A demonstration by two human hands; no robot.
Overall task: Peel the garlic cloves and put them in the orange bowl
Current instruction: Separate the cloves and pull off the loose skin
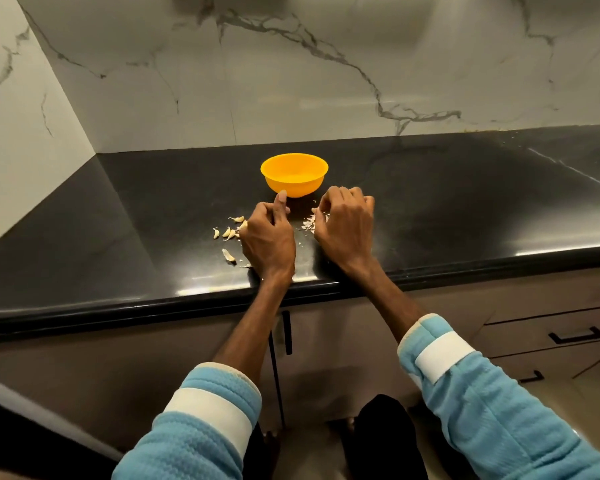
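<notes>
Right grip [343,225] pinches pale garlic clove [314,212]; left grip [267,235] curled, hold indeterminable; near round orange plastic bowl [293,174] on black worktop [447,202].

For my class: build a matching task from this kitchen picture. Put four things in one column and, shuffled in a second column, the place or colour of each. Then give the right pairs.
Column one:
1. orange bowl
2. garlic cloves
3. peel scraps
4. countertop

Column two:
a. black and glossy
b. scattered to the left of the left hand
c. standing just beyond both hands
d. lying close beside the right hand, on its inner side

Pairs: 1-c, 2-b, 3-d, 4-a
</notes>
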